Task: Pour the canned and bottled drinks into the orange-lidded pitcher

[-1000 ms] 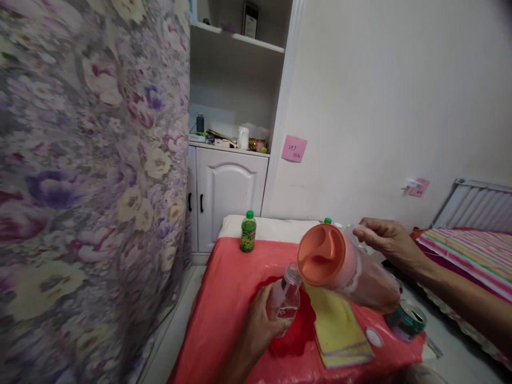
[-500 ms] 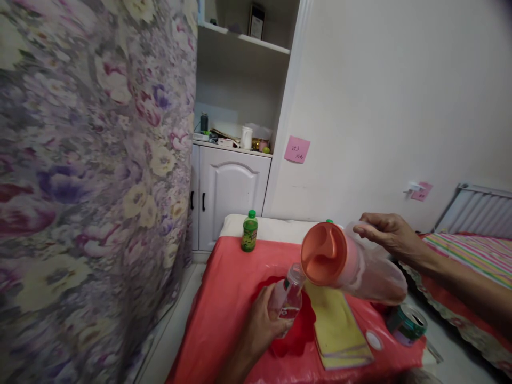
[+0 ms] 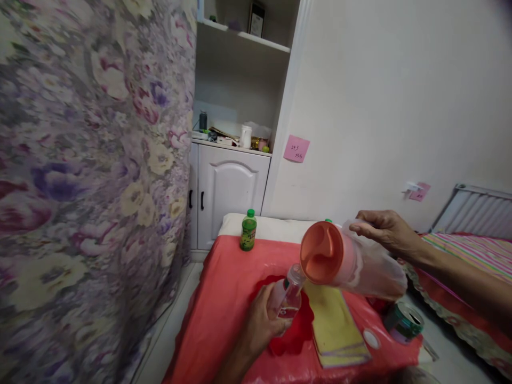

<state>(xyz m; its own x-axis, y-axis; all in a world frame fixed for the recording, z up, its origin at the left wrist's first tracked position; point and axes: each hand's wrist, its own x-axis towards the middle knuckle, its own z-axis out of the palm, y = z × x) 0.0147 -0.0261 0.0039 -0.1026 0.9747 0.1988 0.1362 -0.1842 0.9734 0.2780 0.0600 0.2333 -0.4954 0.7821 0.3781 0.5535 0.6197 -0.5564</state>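
Observation:
My left hand [image 3: 262, 320] is wrapped round a clear bottle [image 3: 291, 298] that has no cap on and some liquid inside. It holds the bottle slightly tilted above a red scalloped dish [image 3: 298, 338]. My right hand [image 3: 382, 229] grips the handle of a clear plastic pitcher [image 3: 370, 269] with an orange lid [image 3: 322, 253]. The pitcher lies almost on its side, its lid end close to the bottle's mouth. Some liquid sits in the pitcher. Whether a stream runs between the two cannot be made out.
A green-capped bottle [image 3: 248, 232] stands at the table's far left. A yellow cloth [image 3: 340, 330], a white round cap [image 3: 371, 338] and a green can [image 3: 404, 321] are on the red tablecloth [image 3: 224, 298]. A floral curtain [image 3: 100, 186] hangs left; a bed [image 3: 476, 261] is at right.
The pitcher and my right hand have shifted very slightly left, along with a small shift of the whole view. Both hands keep their holds.

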